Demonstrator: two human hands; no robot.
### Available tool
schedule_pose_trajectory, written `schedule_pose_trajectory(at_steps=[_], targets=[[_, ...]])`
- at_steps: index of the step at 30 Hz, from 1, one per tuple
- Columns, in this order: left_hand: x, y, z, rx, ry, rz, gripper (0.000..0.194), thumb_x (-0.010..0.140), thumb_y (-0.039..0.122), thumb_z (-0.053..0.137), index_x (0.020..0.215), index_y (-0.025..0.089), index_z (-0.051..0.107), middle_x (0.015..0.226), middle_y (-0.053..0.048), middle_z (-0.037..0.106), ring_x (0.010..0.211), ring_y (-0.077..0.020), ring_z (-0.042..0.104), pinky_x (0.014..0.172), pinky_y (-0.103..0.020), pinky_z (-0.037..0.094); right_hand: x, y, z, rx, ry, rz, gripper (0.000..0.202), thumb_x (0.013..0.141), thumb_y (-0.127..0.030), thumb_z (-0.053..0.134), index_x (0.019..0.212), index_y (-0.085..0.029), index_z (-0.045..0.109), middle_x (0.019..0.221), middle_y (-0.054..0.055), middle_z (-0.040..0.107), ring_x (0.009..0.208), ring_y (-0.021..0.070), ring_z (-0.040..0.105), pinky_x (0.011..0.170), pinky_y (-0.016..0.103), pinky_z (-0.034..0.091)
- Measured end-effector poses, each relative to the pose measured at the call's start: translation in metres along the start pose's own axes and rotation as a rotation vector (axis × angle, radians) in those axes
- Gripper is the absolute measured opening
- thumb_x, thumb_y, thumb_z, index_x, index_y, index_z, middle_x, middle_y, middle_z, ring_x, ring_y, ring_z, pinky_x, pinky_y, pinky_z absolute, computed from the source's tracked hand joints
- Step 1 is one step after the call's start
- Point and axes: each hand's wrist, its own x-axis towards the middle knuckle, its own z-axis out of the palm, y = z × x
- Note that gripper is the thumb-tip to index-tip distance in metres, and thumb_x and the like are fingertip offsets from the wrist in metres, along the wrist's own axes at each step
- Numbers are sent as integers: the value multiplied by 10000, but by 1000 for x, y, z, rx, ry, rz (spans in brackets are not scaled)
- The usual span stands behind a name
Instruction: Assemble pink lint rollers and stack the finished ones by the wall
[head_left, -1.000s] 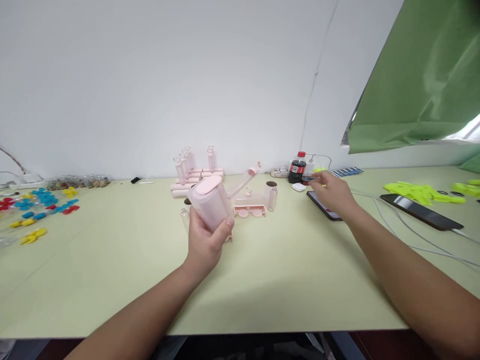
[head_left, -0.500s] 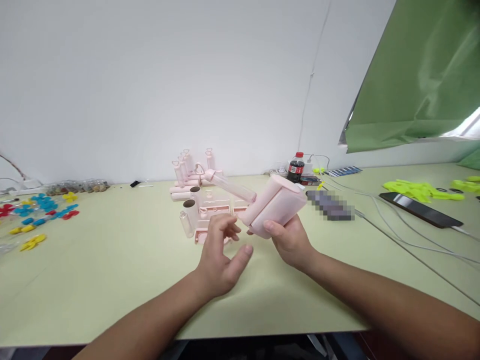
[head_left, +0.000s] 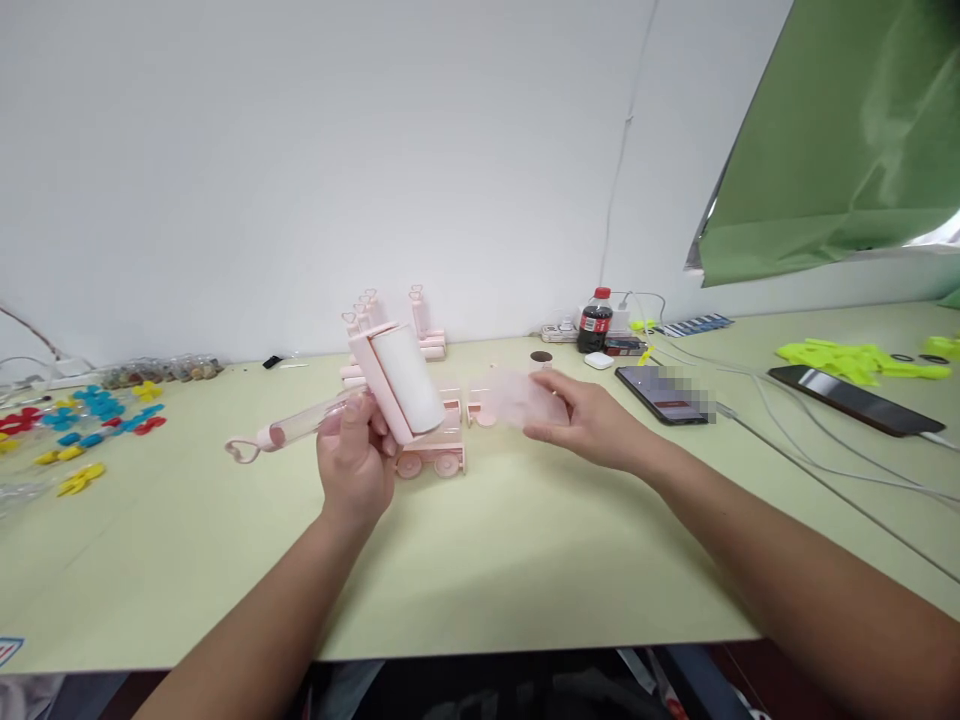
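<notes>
The left hand point(head_left: 356, 465) gripped the pink dispenser point(head_left: 397, 385) above the desk point(head_left: 480, 560), its roll's long axis slanting down rightward, its heart-ended handle point(head_left: 296, 428) pointing left and slightly down. The right hand point(head_left: 592, 420) pinched a translucent cover point(head_left: 521, 398).

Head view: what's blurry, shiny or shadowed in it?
In the head view, the translucent piece in the right hand is smeared, likely by motion; part of the phone is pixelated; pale glare marks the green sheet; soft shadow dims the table.
</notes>
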Motion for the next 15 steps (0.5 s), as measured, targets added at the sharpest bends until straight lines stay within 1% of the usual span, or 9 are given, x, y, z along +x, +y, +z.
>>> schedule_pose_trajectory(at_steps=[1,3,5,6,8,10,12,15], targets=[[3,1,0,-7,26,-24,448,809,495,668,558,169,492,440,44,433,374,-72,390,358,-194,288,1,7,-2,-142,-71,21,559,764,-438,718,1267,-231,588,1290,115,632,1135,329,607,927,466,487],[6,1,0,8,54,-59,445,784,483,692,549,166,487,441,45,433,377,-67,392,358,-188,290,2,17,0,-320,-237,40,584,782,-413,690,1328,-241,575,1322,112,612,1177,342,580,961,471,461],[5,-2,1,44,67,-71,452,776,488,693,539,164,484,441,44,435,378,-64,396,358,-185,298,1,21,7,-395,-345,44,595,802,-392,658,1369,-245,553,1292,112,620,1131,335,603,918,442,481],[3,-3,2,61,72,-73,457,774,493,691,535,165,483,441,44,436,376,-64,398,354,-185,302,1,21,11,-412,-376,46,592,810,-382,644,1378,-246,547,1272,113,623,1093,328,620,885,425,492],[0,-5,3,86,71,-81,462,771,503,684,528,168,478,432,44,431,363,-68,399,342,-191,308,-1,20,19,-421,-397,35,580,823,-370,620,1384,-245,544,1236,116,625,1035,316,637,835,401,502],[-4,-6,4,100,56,-98,462,769,510,677,525,176,473,410,46,419,342,-75,395,327,-199,307,-2,20,25,-411,-393,-3,577,835,-357,601,1397,-246,529,1219,117,620,1024,309,635,824,392,503],[-5,-6,5,102,33,-120,464,768,517,674,524,181,468,392,48,408,323,-78,384,313,-202,297,-2,22,31,-397,-372,-42,583,848,-337,583,1418,-249,502,1225,116,610,1053,302,622,852,393,499],[-5,-7,5,94,18,-121,463,762,520,682,526,179,476,387,47,407,318,-76,380,309,-198,296,-1,27,37,-376,-328,-55,583,867,-308,551,1441,-244,471,1343,113,546,1148,289,586,936,394,478]])
